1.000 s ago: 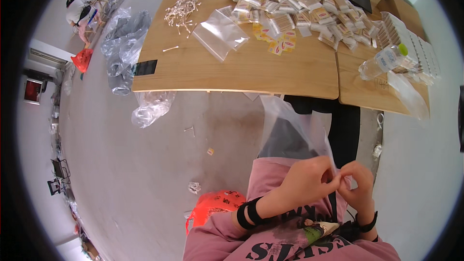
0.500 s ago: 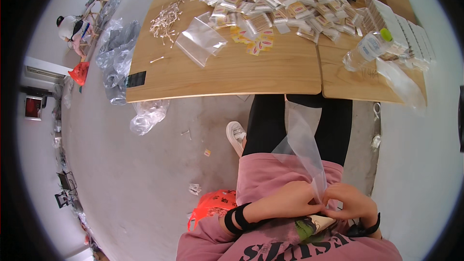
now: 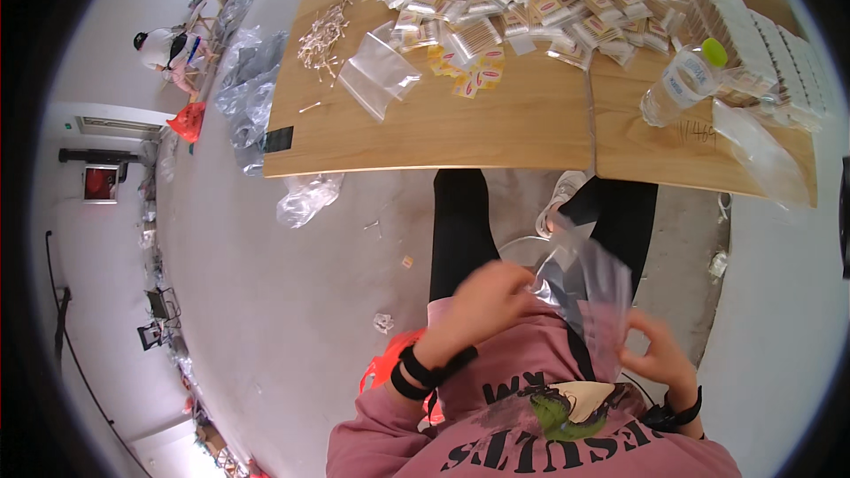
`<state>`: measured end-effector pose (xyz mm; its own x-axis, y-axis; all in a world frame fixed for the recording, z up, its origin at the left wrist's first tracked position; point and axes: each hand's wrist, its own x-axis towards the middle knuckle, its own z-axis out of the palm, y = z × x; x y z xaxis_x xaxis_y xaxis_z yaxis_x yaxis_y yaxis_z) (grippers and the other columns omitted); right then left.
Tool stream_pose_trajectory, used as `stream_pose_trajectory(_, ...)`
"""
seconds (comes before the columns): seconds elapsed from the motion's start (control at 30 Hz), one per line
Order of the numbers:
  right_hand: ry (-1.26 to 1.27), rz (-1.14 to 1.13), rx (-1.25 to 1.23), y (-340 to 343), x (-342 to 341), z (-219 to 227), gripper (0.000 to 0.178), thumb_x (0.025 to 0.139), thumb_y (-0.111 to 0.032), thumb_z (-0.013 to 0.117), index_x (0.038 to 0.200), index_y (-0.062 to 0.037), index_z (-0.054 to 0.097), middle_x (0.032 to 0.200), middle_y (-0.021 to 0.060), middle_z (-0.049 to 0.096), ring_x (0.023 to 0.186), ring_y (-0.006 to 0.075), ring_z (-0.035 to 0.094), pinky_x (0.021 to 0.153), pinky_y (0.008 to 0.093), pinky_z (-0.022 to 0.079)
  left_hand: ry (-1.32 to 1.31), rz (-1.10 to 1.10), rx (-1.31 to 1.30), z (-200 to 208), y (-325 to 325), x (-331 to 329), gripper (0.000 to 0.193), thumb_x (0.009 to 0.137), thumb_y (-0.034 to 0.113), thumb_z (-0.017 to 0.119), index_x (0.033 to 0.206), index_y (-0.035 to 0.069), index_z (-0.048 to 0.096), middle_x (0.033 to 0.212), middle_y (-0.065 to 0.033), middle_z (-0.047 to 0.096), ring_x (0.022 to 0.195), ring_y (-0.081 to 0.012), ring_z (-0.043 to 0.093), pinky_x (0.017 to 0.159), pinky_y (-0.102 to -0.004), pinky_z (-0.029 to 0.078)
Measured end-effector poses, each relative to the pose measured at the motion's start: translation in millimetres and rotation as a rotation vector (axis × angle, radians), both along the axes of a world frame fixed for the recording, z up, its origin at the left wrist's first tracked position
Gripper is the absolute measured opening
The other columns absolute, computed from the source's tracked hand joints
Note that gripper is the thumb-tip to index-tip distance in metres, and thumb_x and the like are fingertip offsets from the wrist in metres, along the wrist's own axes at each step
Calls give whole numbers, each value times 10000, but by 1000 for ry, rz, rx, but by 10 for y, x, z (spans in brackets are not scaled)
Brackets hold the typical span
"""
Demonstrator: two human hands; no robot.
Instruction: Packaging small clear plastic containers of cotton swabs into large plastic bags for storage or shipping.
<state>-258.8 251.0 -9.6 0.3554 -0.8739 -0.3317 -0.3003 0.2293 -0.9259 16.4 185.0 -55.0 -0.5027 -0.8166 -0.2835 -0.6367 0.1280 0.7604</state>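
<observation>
Clear bag [image 3: 598, 279] below table's [image 3: 425, 146] near edge, over lap. Left hand [image 3: 496, 296] pinches one side; right hand [image 3: 660, 350] curled at other, blurred, can't tell if gripping. Probably two-sided to spread limp film. Packets [image 3: 531, 9] heaped table's far side, presumably out of the way.

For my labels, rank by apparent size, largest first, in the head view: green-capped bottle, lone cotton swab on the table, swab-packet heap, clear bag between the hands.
Swab-packet heap
Clear bag
Green-capped bottle
Lone cotton swab
The bag is nearest the camera; true sizes may differ.
</observation>
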Motion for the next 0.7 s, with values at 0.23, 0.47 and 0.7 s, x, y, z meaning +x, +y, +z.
stream_pose_trajectory(0.23,-20,-164,9,-134,-144,-270,99,693,-31,587,763,-14,518,722,33,519,710,129,511,705,261,410,-534,774,-469,-986,-415,1220,377,791,205,582,1089,-23,540,1151,-221,520,1092,-370,482,948,-405,379)
stream_pose_trajectory(0.47,-90,-243,73,-292,-148,-514,94,711,-6,575,788,-22,522,761,19,531,771,119,524,755,250,404,-146,-232,54,-361,355,467,263,772,193,587,1007,82,624,896,-120,619,846,-306,575,801,-426,440)
stream_pose_trajectory(0.7,-80,-331,65,-216,-144,-487,100,740,-20,583,814,-33,517,774,20,539,764,115,530,754,254,416,-1019,737,278,-1111,-661,3058,227,830,216,513,902,51,651,1109,-157,584,1040,-323,543,904,-427,418)
